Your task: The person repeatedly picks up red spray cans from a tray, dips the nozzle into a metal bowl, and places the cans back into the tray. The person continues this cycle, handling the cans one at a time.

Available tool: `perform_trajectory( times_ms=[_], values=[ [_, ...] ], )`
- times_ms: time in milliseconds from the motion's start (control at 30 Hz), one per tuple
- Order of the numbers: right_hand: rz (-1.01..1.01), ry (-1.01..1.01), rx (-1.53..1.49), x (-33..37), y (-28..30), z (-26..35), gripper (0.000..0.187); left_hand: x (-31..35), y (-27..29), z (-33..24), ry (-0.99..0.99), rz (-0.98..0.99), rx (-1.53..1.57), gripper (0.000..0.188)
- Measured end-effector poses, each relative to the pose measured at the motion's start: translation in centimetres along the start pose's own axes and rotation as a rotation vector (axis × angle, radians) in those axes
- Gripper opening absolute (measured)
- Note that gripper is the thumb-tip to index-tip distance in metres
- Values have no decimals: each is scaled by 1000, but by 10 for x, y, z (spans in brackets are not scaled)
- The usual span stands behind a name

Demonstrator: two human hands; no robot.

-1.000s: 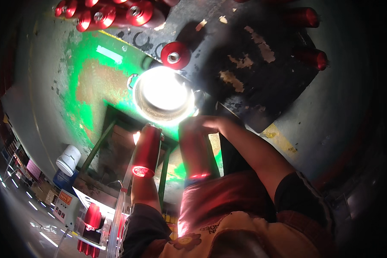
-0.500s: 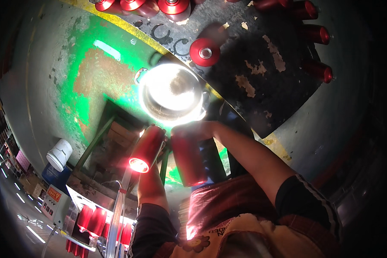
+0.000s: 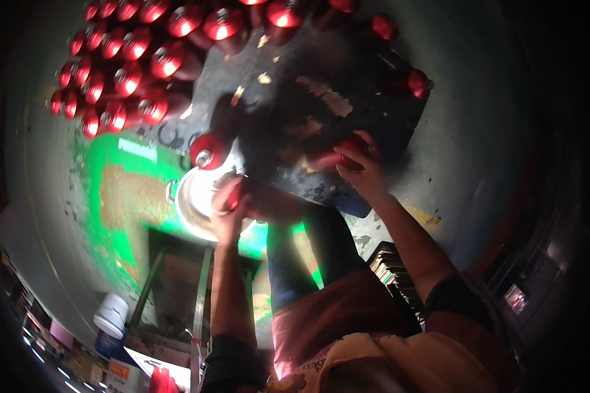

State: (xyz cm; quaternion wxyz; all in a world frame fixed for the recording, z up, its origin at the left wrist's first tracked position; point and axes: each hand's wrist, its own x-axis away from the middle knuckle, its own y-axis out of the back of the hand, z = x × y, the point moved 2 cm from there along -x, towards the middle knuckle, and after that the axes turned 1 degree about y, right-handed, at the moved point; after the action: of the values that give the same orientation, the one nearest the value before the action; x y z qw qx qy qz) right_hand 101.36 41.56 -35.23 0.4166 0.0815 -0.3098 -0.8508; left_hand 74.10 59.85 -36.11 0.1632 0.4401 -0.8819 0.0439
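Nearest me, below the apron (image 3: 347, 360), the person's left hand (image 3: 228, 204) has its fingers clamped on one end of a red bottle (image 3: 272, 204), which leans out to the right, blurred, beside the glaring pot (image 3: 185, 211). The right hand (image 3: 362, 160), farther out, has thumb and fingers curled around a second bottle (image 3: 334, 156) at the dark, scuffed table (image 3: 282, 78); I cannot tell whether that one touches the top. Just past the pot, a lone bottle (image 3: 205, 154) stands near the table's edge. Beyond, to the left, more bottles (image 3: 127, 80) crowd together upright, and another bottle (image 3: 410, 85) sits at the far right.
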Motion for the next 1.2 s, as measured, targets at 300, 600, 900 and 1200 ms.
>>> perform_trajectory(
  times_ms=[300,600,900,1200],
  values=[
    [-300,112,197,-10,9,-50,49,-85,-147,-31,-406,3,-701,32],
    [-159,124,214,-83,98,-42,46,-171,-144,-90,-562,148,-678,43],
    [-450,268,235,-325,75,-102,49,-330,-206,-87,-673,-238,-893,48],
    [-392,308,117,-256,112,-87,43,-274,-168,-115,-534,-123,-700,43]
  ],
)
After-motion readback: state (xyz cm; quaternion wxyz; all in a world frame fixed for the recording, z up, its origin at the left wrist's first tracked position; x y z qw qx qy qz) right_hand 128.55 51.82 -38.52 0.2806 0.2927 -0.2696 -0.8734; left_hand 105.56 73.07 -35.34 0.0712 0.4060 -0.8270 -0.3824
